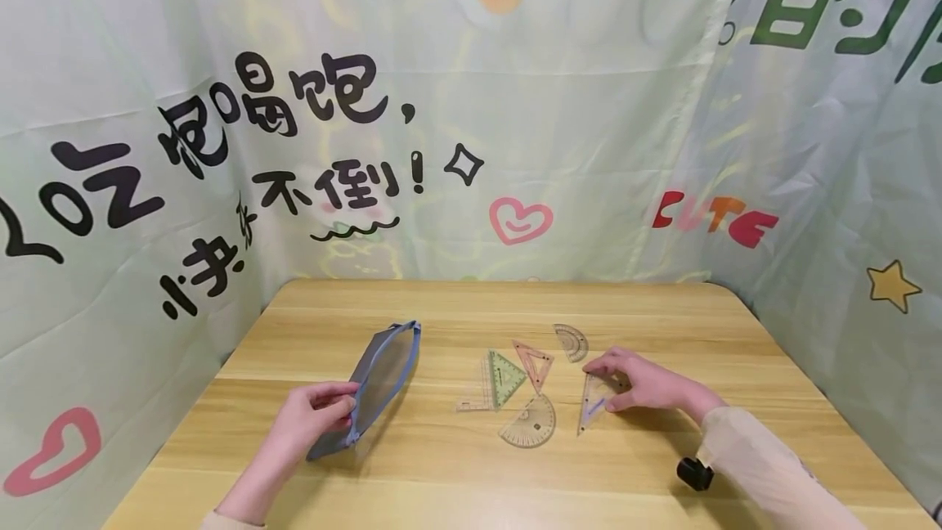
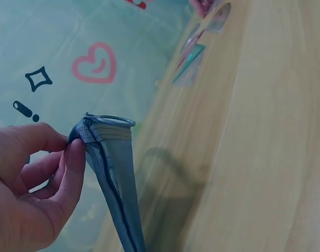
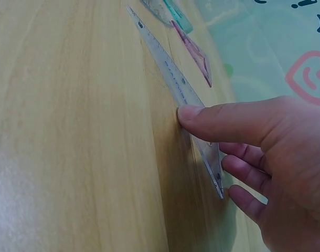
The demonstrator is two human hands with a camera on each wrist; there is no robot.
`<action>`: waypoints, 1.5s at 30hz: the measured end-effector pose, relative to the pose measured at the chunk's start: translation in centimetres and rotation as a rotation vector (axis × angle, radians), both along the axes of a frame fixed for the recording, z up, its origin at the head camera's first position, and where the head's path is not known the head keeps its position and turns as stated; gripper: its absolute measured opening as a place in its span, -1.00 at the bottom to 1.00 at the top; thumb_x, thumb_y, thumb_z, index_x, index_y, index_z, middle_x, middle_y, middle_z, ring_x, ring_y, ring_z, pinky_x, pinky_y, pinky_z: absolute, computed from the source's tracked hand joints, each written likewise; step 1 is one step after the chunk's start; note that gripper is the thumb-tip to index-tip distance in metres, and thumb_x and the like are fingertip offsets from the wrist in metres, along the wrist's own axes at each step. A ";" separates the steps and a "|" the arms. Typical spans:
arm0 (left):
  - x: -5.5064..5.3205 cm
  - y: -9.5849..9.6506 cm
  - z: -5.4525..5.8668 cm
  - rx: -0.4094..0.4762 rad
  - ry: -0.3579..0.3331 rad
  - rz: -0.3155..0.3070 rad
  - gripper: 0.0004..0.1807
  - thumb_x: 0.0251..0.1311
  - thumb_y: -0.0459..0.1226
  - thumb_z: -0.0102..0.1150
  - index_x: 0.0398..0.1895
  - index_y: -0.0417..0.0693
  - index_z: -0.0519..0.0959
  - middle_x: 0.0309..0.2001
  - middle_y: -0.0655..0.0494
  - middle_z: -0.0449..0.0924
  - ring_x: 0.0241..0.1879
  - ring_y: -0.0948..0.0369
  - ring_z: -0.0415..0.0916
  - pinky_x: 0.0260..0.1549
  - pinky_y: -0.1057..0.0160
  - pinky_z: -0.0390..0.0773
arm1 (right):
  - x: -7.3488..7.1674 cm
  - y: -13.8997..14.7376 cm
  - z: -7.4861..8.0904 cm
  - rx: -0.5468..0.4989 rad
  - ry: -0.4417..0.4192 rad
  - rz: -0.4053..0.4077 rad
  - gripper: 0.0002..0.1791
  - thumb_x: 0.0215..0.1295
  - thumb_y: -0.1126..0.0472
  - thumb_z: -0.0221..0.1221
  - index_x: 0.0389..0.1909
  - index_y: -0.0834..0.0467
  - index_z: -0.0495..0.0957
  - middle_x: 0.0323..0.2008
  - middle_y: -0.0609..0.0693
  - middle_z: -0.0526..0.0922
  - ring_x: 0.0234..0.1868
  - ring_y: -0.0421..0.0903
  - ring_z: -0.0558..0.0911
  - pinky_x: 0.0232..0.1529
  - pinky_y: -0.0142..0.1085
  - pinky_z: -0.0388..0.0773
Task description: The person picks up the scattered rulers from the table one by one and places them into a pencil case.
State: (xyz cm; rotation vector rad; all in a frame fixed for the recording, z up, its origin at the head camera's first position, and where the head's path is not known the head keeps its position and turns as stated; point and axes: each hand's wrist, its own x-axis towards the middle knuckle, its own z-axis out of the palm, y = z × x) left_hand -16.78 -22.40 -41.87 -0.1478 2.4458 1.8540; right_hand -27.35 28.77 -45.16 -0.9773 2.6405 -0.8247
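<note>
My left hand (image 1: 305, 419) pinches the edge of a grey-blue zip pouch (image 1: 383, 375) between thumb and fingers. The pouch stands on its side, its blue-trimmed mouth facing right. In the left wrist view the pouch's zip (image 2: 114, 184) runs down from the pinched corner, near a loop. On the right, my right hand (image 1: 651, 383) grips a clear set square (image 1: 589, 411). In the right wrist view the thumb presses on the edge of this set square (image 3: 168, 68), which is tilted with a shadow beneath; the other fingers curl behind it.
Mid-table lie a green set square (image 1: 506, 379), a pink set square (image 1: 540, 365), a large clear protractor (image 1: 530, 424), a smaller protractor (image 1: 571, 342) and a clear ruler piece (image 1: 471, 407). Printed cloth (image 1: 574, 145) hangs behind and beside the wooden table (image 1: 441, 481).
</note>
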 end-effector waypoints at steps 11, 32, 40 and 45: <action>-0.3 -0.2 0.4 -0.051 0.038 -0.024 -0.60 0.25 -0.39 0.19 0.13 -0.39 0.55 -0.12 -0.19 0.67 -0.26 0.26 0.66 -0.23 0.32 0.74 | -0.1 0.1 -0.1 -0.014 -0.009 -0.003 -0.32 0.08 0.08 0.41 0.22 0.22 0.48 0.03 0.10 0.50 0.02 0.00 0.51 0.05 -0.31 0.53; -0.2 -0.2 0.1 -0.036 0.030 -0.039 -0.57 0.25 -0.38 0.21 0.17 -0.41 0.52 -0.21 -0.03 0.66 -0.29 0.35 0.61 -0.22 0.34 0.74 | -0.8 0.0 0.0 -0.026 -0.027 0.071 -0.34 -0.08 0.17 0.47 0.05 0.28 0.43 -0.10 0.09 0.50 -0.10 -0.13 0.42 -0.09 -0.35 0.47; -0.2 -0.2 0.1 -0.033 0.012 -0.017 -0.59 0.27 -0.38 0.18 0.17 -0.38 0.54 -0.12 -0.12 0.67 -0.25 0.31 0.63 -0.21 0.33 0.74 | -0.3 -0.1 -0.1 -0.086 -0.063 0.053 -0.36 -0.03 0.21 0.46 0.05 0.30 0.39 -0.10 0.13 0.49 -0.10 -0.09 0.43 -0.13 -0.37 0.48; -0.2 -0.1 0.1 -0.033 -0.002 -0.017 -0.60 0.29 -0.36 0.14 0.17 -0.36 0.54 -0.04 -0.16 0.67 -0.18 0.25 0.65 -0.19 0.32 0.74 | -0.1 0.1 -0.1 -0.099 -0.093 0.020 -0.34 -0.04 0.24 0.45 0.07 0.29 0.36 -0.12 0.12 0.48 -0.12 -0.12 0.42 -0.17 -0.38 0.46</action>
